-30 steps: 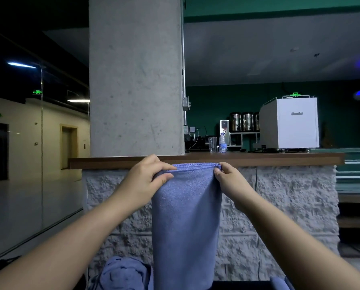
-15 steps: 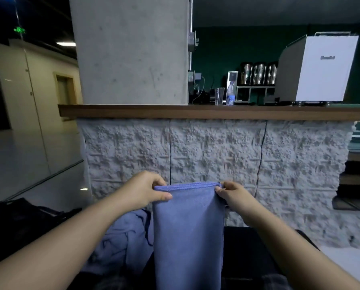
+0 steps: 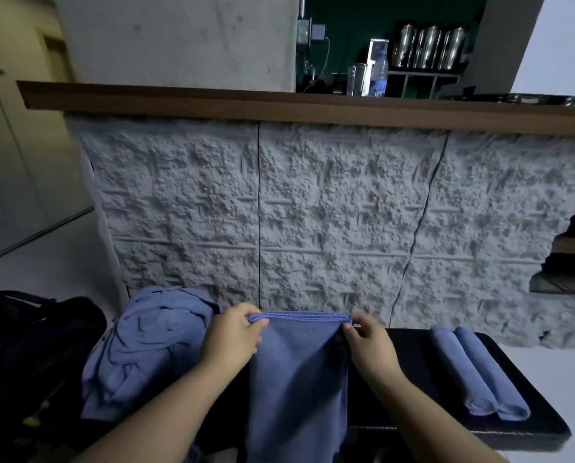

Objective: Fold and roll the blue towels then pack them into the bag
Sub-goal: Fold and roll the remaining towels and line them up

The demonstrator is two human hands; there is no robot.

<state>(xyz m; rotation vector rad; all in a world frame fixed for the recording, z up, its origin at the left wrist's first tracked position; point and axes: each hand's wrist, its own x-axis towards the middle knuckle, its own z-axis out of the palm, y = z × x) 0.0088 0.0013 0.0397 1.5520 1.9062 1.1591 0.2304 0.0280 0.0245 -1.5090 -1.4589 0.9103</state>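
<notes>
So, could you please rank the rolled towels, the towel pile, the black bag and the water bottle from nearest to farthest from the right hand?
From the right hand, in the head view:
1. Rolled towels, just to its right on the dark bench.
2. Towel pile, left, past the left hand.
3. Black bag, far left on the floor.
4. Water bottle, up on the counter behind.

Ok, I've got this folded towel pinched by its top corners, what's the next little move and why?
Probably lower the folded towel flat onto the black bench. The left hand and right hand pinch its top corners and it hangs unrolled, while two rolled towels already lie on the bench. Rolling likely needs it lying flat.
</notes>
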